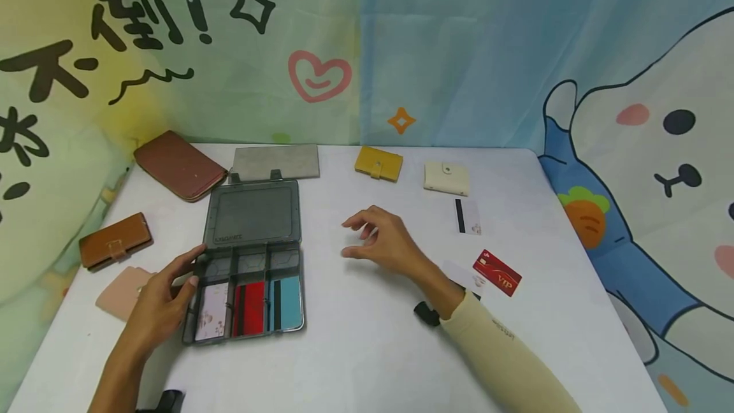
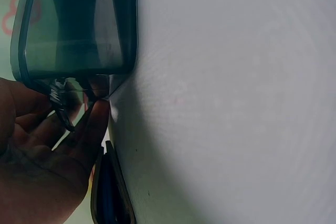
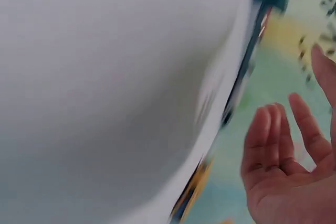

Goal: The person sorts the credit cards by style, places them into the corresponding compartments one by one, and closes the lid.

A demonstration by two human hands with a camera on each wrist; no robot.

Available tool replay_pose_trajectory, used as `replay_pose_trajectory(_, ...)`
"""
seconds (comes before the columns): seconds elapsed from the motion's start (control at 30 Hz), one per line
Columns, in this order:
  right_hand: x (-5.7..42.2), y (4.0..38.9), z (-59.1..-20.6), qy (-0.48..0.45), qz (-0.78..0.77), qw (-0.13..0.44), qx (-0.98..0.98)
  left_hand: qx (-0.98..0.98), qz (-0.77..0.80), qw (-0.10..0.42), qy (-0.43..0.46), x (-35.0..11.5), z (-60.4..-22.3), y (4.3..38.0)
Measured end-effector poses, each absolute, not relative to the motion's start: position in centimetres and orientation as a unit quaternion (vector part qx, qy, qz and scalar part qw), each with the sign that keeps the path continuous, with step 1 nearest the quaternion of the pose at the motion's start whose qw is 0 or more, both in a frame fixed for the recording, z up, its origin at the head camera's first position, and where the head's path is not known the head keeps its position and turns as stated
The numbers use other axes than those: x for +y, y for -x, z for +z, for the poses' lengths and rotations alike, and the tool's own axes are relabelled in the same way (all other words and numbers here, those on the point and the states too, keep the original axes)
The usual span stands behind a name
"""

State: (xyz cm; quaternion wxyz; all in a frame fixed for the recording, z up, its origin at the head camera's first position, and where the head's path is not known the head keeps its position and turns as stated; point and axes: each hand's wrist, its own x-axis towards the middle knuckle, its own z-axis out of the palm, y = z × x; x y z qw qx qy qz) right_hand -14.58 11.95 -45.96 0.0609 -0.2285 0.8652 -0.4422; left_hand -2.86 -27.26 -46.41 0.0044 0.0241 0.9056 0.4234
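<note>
"Grey plastic makes up the box (image 1: 251, 264) on the white bench (image 1: 367, 349); what lies in it?"

"Three cards, each in its own long compartment at the box's near side: the pale patterned card (image 1: 211, 311) on the left, the red striped card (image 1: 255, 308) in the middle, the blue striped card (image 1: 290, 303) on the right; the lid (image 1: 252, 212) lies folded back at the box's far side."

"And the person's left hand (image 1: 160, 308)?"

"At the box's left edge, fingers bent and touching it; whether they pinch that edge or merely rest against it, one cannot tell."

"The right hand (image 1: 390, 244)?"

"Above the bench, to the right of the box; thumb and fingers are loosely curved with a gap between them, holding nothing."

"What else stands around the box?"

"Well to its right, the red VIP card (image 1: 497, 273), a white card (image 1: 469, 217) with a dark stripe, and another pale card (image 1: 464, 277) partly hidden by the right arm; beyond its lid, a grey flat case (image 1: 275, 161); off its far left corner, a brown zipped wallet (image 1: 180, 164); off its far right, a yellow wallet (image 1: 379, 164) and a cream wallet (image 1: 446, 178); to its left, a tan wallet (image 1: 116, 241) and a pink wallet (image 1: 117, 292), the latter partly covered by the left hand."
</note>
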Motion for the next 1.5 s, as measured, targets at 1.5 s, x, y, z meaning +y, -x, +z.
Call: replay_pose_trajectory(1.5,23.5,18.5,-46.5,0.058,-0.456,0.203,0.864,0.905,0.425,0.01,-0.022,-27.3,-46.4,2.9)
